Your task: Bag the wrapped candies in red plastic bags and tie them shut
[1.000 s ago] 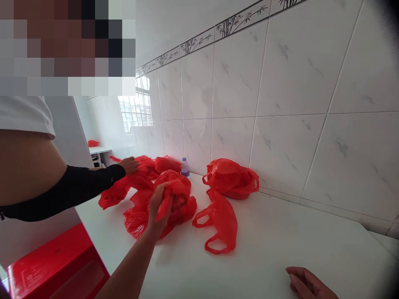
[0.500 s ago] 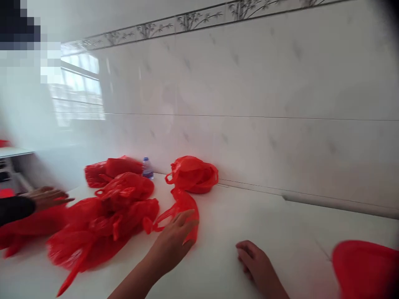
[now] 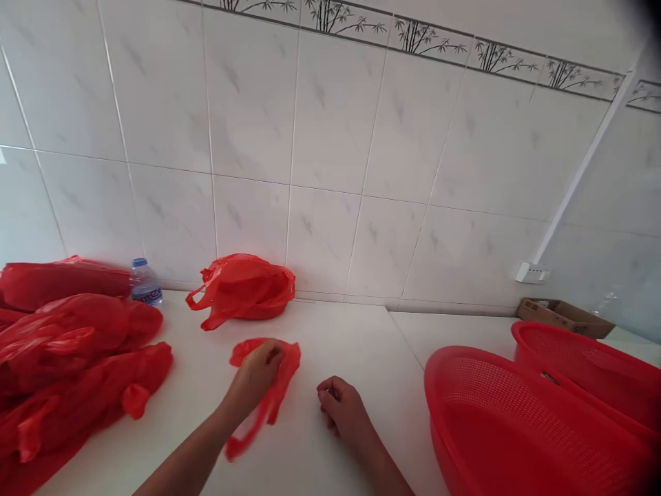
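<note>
My left hand (image 3: 255, 375) rests on a small flat red plastic bag (image 3: 286, 368) on the white counter (image 3: 351, 344), fingers curled and pinching its upper part. The bag's handles trail toward me beneath my wrist. My right hand (image 3: 343, 408) lies on the counter just right of the bag, fingers curled under, nothing visible in it. A fuller red plastic bag (image 3: 242, 286) sits against the tiled wall behind the left hand.
A heap of red plastic bags (image 3: 67, 344) covers the counter's left side, with a small water bottle (image 3: 144, 281) behind it. Two red mesh baskets (image 3: 516, 420) stand at the right, a brown cardboard tray (image 3: 562, 315) beyond them. A wall socket (image 3: 529, 273) sits low on the tiles.
The view has swung right, so the other person's arm is gone and the baskets appear. My left hand left the bag heap and took the small flat bag, pulling it nearer.
</note>
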Demonstrator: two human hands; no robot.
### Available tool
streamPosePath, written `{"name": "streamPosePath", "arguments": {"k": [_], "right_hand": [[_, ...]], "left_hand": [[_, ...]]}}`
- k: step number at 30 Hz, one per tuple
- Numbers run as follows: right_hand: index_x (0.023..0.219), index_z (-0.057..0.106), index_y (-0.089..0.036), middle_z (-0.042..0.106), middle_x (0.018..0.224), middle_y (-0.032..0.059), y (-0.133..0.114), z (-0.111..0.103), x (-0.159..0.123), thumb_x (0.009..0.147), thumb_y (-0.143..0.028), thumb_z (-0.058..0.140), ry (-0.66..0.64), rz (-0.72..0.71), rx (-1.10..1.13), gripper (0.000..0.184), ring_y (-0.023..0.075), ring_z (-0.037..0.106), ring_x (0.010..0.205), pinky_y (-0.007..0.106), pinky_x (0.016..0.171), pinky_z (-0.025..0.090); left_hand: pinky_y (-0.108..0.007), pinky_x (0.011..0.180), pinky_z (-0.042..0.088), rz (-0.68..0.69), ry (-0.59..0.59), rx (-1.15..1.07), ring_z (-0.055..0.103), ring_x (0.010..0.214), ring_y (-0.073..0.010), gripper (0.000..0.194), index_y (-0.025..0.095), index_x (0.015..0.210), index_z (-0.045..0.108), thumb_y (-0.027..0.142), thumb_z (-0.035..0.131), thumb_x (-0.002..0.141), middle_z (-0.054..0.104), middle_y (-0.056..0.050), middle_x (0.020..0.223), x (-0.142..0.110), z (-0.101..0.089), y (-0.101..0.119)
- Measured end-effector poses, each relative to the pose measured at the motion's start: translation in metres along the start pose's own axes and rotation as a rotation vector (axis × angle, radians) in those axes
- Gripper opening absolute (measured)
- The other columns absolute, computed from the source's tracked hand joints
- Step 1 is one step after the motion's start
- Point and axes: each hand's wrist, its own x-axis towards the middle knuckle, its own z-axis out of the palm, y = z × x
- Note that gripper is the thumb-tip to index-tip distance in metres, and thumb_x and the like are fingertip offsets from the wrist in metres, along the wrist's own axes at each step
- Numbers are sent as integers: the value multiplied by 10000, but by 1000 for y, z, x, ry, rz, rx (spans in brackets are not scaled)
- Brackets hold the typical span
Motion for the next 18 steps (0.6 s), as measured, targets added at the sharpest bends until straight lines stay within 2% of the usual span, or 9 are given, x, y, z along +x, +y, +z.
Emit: {"name": "streamPosePath", "arguments": {"k": [3,7,9,11,12,13,15,16,18], "right_hand": [[1056,556,-217,569,859,15,-5,0,-2,756,-553,567,23,-62,126,450,115,532,623,201,446,379],[1290,405,-286,564,1166,86,-17,0,-11,779,-704,449,-92,-82,447,661,204,589,914,316,660,490],[1364,299,-335,506,1284,93,-22,2,-16,745,-695,524,-112,-63,569,750,226,574,1013,366,746,491],[1388,235,-367,493,1310,81,-22,4,-16,671,-593,690,-41,-47,591,879,222,568,1039,362,768,491],[1376,262,-356,524,1271,74,-22,5,-15,647,-519,746,11,-43,569,890,210,580,1011,339,747,497],[1334,342,-321,577,1185,66,-20,5,-14,646,-454,764,60,-33,535,817,193,599,940,305,694,501],[1093,545,-223,642,903,29,-16,0,-9,685,-368,727,151,3,484,470,140,595,708,222,521,455],[934,586,-192,625,768,7,-14,-5,-6,701,-341,698,184,22,494,299,114,556,599,196,443,402],[735,571,-179,562,610,-30,-11,-19,-2,701,-296,664,255,37,589,153,81,482,483,175,367,325]], "left_hand": [[-211,464,345,-67,8,-392,430,494,-97,91,198,749,521,286,543,759,490,47,610,4,27,29],[-233,551,423,-61,31,-590,505,575,-101,156,197,832,514,323,577,767,533,28,703,6,45,43],[-250,575,440,-75,26,-647,530,593,-110,194,195,813,505,360,596,767,540,21,713,3,51,39],[-268,590,450,-96,-2,-682,542,595,-117,216,193,766,495,379,606,765,543,17,702,-1,56,32],[-278,600,454,-105,-28,-692,545,597,-122,216,192,747,495,372,614,759,547,14,696,-3,57,29],[-287,606,456,-111,-45,-697,544,601,-127,211,190,733,502,359,627,747,551,11,689,-4,57,25],[-293,598,450,-119,-34,-700,524,594,-134,215,187,688,508,337,661,702,537,12,648,-1,51,17],[-290,582,440,-124,-6,-697,504,579,-133,233,188,651,495,332,677,674,516,19,612,2,46,14],[-278,544,414,-141,70,-681,457,534,-121,289,196,588,436,342,680,639,451,39,541,11,30,7]]}}
